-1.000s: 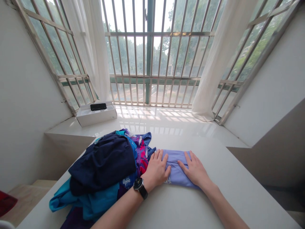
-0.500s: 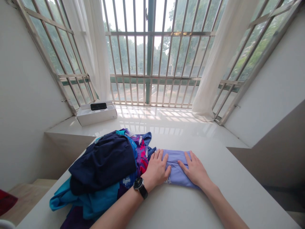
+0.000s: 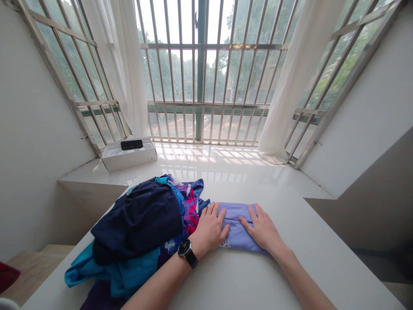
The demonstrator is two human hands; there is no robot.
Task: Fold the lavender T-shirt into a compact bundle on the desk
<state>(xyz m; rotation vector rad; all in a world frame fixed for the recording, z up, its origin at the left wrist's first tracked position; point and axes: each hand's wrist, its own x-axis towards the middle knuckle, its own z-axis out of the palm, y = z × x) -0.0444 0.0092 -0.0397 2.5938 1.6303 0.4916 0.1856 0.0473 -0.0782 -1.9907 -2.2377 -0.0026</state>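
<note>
A lavender garment [image 3: 237, 234], folded into a flat rectangle with a white print near its lower left edge, lies on the white table [image 3: 258, 284]. My left hand [image 3: 210, 226], with a black watch on its wrist, rests flat with spread fingers on the garment's left end. On the right end lies my right hand [image 3: 263, 228], its fingers also apart and pressed lightly on the cloth. Neither hand grips anything. Close to my left hand is a heap of loose clothes [image 3: 138, 219], navy on top, with teal, purple and pink pieces under it.
A white box [image 3: 129, 159] with a black phone-like object [image 3: 131, 144] on top stands at the back left on the window ledge [image 3: 206, 168]. Metal window bars and white curtains [image 3: 277, 125] border the ledge. Something red [image 3: 8, 275] shows at the far left.
The whole view has shifted very slightly, moving things a little to the left. Both hands stay in the same place on the folded lavender garment.
</note>
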